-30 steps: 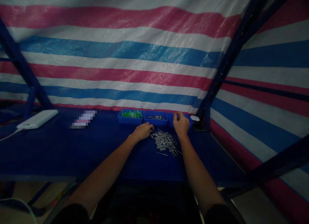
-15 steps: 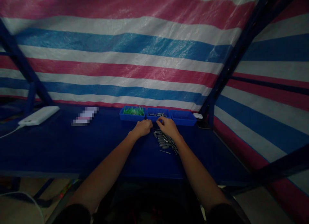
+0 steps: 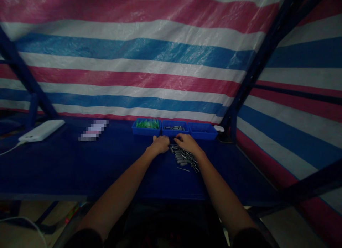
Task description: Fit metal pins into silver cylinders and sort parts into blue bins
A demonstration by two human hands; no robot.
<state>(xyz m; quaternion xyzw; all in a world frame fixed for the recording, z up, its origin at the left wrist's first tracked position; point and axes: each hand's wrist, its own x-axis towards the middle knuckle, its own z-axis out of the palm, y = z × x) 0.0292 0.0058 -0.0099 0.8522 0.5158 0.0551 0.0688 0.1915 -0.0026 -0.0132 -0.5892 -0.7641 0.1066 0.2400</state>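
My left hand (image 3: 161, 144) is closed just left of a pile of small grey metal cylinders (image 3: 181, 158); what its fingers hold, if anything, is too small to make out. Over the far side of that pile, my right hand (image 3: 186, 142) has thumb and fingers drawn together, and anything between them is hidden. Thin metal rods (image 3: 193, 162) lie at the pile's right side, partly under my right wrist. One thin rod (image 3: 183, 169) rests apart, nearer me. Behind my hands, a blue bin (image 3: 175, 133) holds more grey metal pieces.
Left of that bin stands a blue bin with green pieces (image 3: 146, 132); to its right is another blue bin (image 3: 202, 136). A white case (image 3: 219, 128) and a dark flat object (image 3: 225, 138) lie farther right. A white power bank (image 3: 42, 131) with a cable and a blurred-out phone-like object (image 3: 94, 130) lie left.
Both hands have come slightly down and nearer me, away from the bins. My left hand is turned a little, with its thumb side now showing.
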